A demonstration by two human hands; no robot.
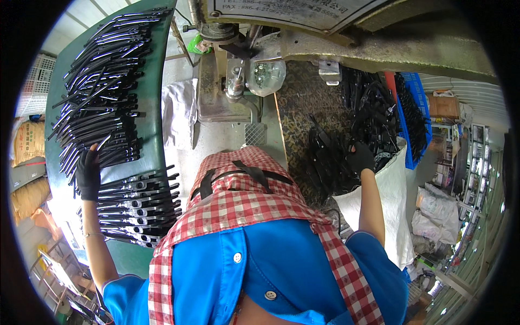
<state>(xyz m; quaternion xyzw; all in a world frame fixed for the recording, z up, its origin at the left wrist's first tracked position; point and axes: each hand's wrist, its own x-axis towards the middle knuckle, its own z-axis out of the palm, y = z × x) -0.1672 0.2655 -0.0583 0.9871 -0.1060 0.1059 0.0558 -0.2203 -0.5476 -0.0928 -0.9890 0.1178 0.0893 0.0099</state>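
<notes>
1. My left hand (88, 174), in a black glove, lies with its fingers spread on the black metal arms (103, 81) stacked across the green table (157, 97). I cannot tell whether it grips any single piece; the palm faces down and hides the contact.
2. Just below that hand a second stack (138, 206) shows pale, shiny ends. Its lower edge is covered by my checked apron (244, 200).
3. My right hand (359, 157), also gloved in black, is sunk among the dark parts (374, 119) heaped at the mouth of a white sack (392, 206). Glove and parts merge in colour, so I cannot tell whether the fingers are closed on a piece or merely resting.
4. A blue crate (414, 114) behind the sack holds more dark parts; its far end is cut off by the machine (346, 32) overhead.
5. The press head (235, 81) between the two heaps is partly hidden behind a clear guard (266, 76). The picture's rim is black and bends the table's edge.
</notes>
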